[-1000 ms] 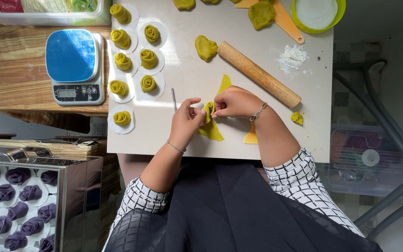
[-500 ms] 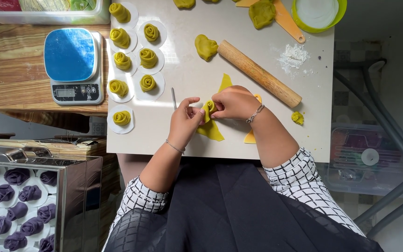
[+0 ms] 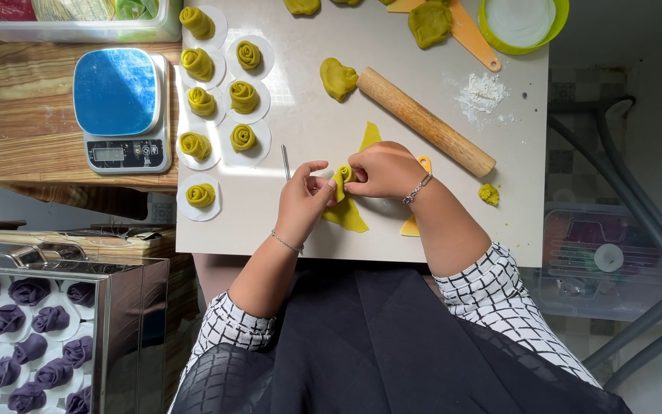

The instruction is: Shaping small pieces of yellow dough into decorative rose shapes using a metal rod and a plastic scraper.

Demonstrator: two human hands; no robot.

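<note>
Pinching a yellow-green dough roll (image 3: 344,178), both hands' fingers (image 3: 322,182) work over the white board (image 3: 308,115) beside a rolling pin (image 3: 425,121).

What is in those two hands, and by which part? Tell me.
Both the left hand and the right hand pinch the rolled top end of a green dough strip; its flat tail lies on the board.

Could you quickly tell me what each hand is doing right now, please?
Left hand: fingers pinched on the rolled green dough piece.
Right hand: closed on the same dough piece.
</note>
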